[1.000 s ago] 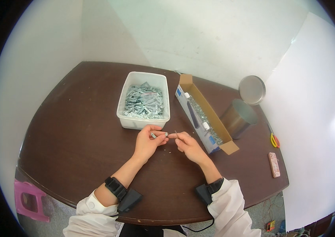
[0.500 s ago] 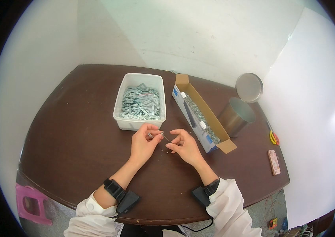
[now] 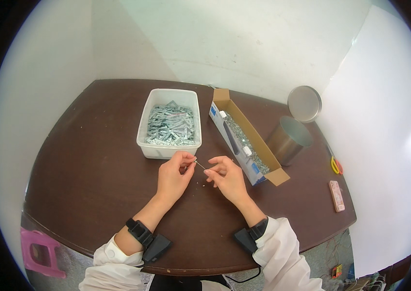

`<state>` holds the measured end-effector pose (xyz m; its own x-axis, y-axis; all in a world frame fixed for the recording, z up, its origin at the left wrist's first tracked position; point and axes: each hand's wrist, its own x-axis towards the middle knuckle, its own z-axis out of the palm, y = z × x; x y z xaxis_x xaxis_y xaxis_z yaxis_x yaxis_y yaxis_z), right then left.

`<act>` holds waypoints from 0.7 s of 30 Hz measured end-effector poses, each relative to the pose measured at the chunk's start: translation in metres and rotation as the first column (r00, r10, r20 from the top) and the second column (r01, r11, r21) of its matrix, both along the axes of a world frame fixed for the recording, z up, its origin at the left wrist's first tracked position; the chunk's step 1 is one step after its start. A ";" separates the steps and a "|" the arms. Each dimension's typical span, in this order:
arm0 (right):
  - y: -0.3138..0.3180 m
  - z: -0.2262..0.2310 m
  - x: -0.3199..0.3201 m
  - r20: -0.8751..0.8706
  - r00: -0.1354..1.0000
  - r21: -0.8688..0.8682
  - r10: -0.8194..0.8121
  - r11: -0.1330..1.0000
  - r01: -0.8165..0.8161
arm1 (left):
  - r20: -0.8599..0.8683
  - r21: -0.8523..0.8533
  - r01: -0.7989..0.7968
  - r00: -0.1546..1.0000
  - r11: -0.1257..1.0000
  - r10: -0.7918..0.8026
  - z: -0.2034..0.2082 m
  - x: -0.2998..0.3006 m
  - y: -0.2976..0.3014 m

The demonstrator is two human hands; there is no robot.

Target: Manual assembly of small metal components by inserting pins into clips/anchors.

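While left hand (image 3: 173,175) and right hand (image 3: 228,181) pinched a thin metal rod (image 3: 200,165) end-to-end, well inside table's (image 3: 89,165) near edge, fine alignment seemed underway, needing steadiness.

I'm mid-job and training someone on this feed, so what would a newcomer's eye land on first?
Probably the white tub of jumbled metal strips, just beyond the left hand. Next, the long open carton slanting to the tub's right, filled with small metal pieces. Then the thin metal rod slanting between the fingertips of the left hand and the right hand.
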<state>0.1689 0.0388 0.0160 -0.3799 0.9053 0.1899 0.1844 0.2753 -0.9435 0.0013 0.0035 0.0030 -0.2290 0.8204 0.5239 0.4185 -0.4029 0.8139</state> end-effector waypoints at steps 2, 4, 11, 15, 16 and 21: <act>-0.002 0.002 0.000 -0.015 1.000 -0.030 -0.002 1.000 0.002 | -0.009 0.039 -0.003 1.000 0.999 0.004 -0.003 0.000 0.001; 0.005 -0.009 -0.001 -0.019 1.000 0.075 -0.016 0.997 0.017 | -0.008 0.039 0.000 1.000 0.999 0.000 -0.003 0.001 0.000; 0.015 -0.028 -0.002 0.006 0.999 0.379 -0.036 0.925 0.031 | -0.005 0.110 -0.023 1.000 0.994 0.024 -0.002 0.006 -0.001; 0.009 -0.021 -0.004 -0.127 0.992 0.112 -0.010 0.993 0.025 | -0.039 0.138 -0.050 0.998 0.989 0.055 -0.001 0.005 -0.003; 0.007 -0.016 -0.005 -0.140 0.990 0.060 0.000 0.998 0.009 | -0.054 0.156 -0.063 0.996 0.986 0.072 -0.001 0.004 -0.003; 0.009 -0.017 -0.002 -0.130 0.991 -0.027 -0.012 1.000 0.009 | -0.093 0.146 -0.056 0.993 0.988 0.070 0.003 0.006 -0.005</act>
<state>0.1665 0.0474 -0.0009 -0.3438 0.9145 0.2134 0.0622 0.2489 -0.9665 0.0077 -0.0011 0.0059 -0.2198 0.7208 0.6573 0.5217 -0.4825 0.7036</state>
